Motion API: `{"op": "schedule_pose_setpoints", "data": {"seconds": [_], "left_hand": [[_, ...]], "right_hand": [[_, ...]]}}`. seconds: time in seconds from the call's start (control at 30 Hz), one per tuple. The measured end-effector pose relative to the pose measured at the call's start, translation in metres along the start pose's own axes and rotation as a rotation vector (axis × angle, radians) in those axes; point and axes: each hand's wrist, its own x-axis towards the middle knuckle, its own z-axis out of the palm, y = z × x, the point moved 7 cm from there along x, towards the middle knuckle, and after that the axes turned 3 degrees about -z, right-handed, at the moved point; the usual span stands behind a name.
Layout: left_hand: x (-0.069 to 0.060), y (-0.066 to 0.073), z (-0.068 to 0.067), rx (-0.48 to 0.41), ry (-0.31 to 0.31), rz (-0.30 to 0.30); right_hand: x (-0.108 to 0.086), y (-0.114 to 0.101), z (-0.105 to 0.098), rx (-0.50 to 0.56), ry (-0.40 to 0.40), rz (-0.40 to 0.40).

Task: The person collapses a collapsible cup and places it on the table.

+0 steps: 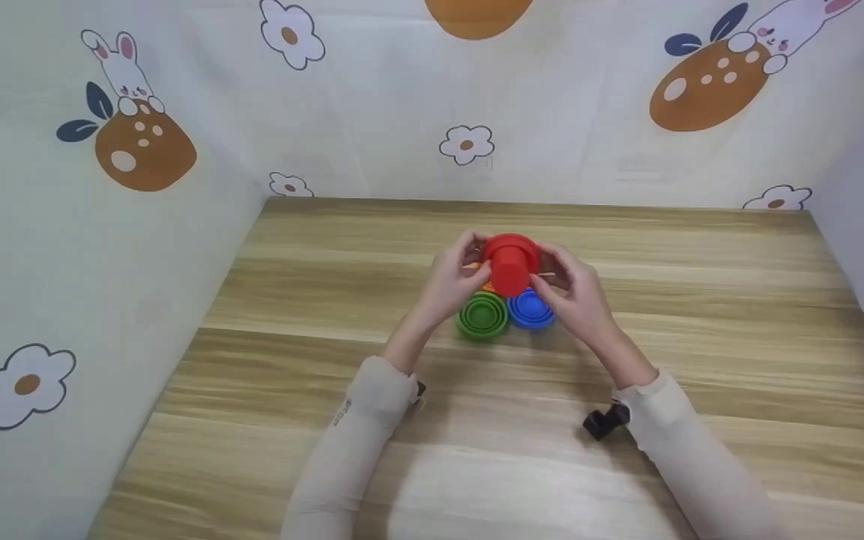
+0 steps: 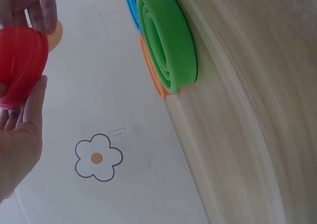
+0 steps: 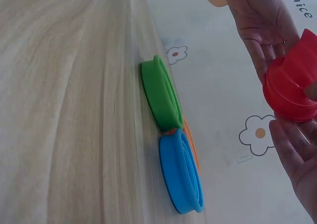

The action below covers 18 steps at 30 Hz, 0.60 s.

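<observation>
Both hands hold a red collapsible silicone cup (image 1: 511,271) above the table, its narrow end pushed out toward the head camera. My left hand (image 1: 456,279) grips the cup's left side, with its thumb near the narrow part. On the opposite side, my right hand (image 1: 573,291) holds the rim between thumb and fingers. Beneath the hands, a green collapsible cup (image 2: 181,40) and a blue collapsible cup (image 3: 178,172) lie folded flat, side by side on the wood. Behind them sits an orange one (image 1: 487,287), mostly hidden by the red cup and left hand.
The wood-grain table (image 1: 312,300) meets a pale wall sheet (image 1: 372,97) printed with flowers, rabbits and oranges at the back and left. Black wrist mounts (image 1: 606,421) stick out from the cuffs of the light sleeves (image 1: 691,450).
</observation>
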Motion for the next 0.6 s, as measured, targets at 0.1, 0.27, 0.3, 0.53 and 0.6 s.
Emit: {"op": "schedule_pose_setpoints", "data": {"seconds": [0.1, 0.27, 0.3, 0.53, 0.6], "left_hand": [[-0.0002, 0.0004, -0.0013, -0.021, 0.014, 0.003], [-0.0015, -0.0016, 0.0002, -0.04, -0.013, 0.004], [-0.0019, -0.0018, 0.0008, -0.041, -0.025, 0.003], [-0.0035, -0.0003, 0.0045, -0.033, -0.114, -0.01], [-0.0035, 0.0007, 0.005, -0.034, -0.127, -0.02]], "right_hand": [[0.0006, 0.0042, 0.0012, 0.055, 0.017, 0.057], [0.0029, 0.0036, 0.0005, 0.038, 0.053, 0.074], [0.0033, 0.0032, 0.0001, 0.03, 0.061, 0.071], [0.0043, 0.0023, -0.003, -0.052, 0.08, 0.048], [0.0042, 0.0026, -0.0033, -0.076, 0.073, 0.043]]}}
